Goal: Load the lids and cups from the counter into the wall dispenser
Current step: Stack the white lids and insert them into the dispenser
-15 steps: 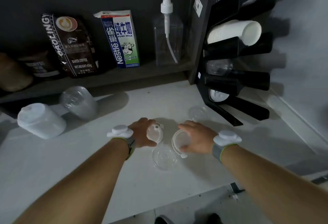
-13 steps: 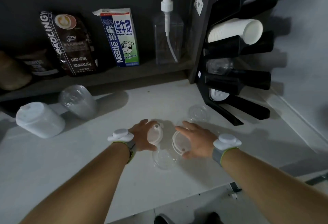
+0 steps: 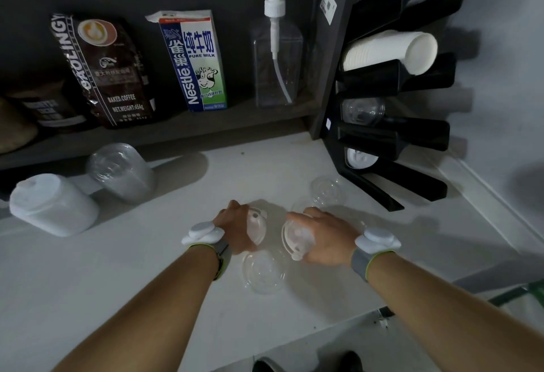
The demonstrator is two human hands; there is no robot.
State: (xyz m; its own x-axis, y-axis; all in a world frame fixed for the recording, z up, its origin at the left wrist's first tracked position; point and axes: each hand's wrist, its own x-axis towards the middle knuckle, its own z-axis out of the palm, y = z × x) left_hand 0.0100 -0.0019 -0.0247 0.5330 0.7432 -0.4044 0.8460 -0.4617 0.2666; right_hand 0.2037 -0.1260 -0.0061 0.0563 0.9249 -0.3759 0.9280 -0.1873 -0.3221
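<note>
My left hand [image 3: 237,231] grips a white sip lid [image 3: 256,226], tilted on edge, near the middle of the white counter [image 3: 147,268]. My right hand [image 3: 323,239] grips a second white sip lid [image 3: 295,239], also tilted up, a little apart from the first. A clear flat lid [image 3: 264,271] lies on the counter just below both hands. Another clear lid [image 3: 326,190] lies beyond my right hand, near the foot of the black wall dispenser [image 3: 394,136]. Its slots hold a stack of white paper cups [image 3: 388,52], clear lids [image 3: 363,111] and white lids [image 3: 360,158].
A stack of white lids [image 3: 51,205] and a stack of clear cups [image 3: 122,171] lie on their sides at the counter's left. On the shelf behind stand a coffee bag [image 3: 103,68], a milk carton [image 3: 195,61] and a clear pump bottle [image 3: 276,56]. The counter's front edge runs below my forearms.
Both hands have closed on their white lids and tipped them up off the counter. The right hand's lid has turned from lying nearly flat to standing on edge.
</note>
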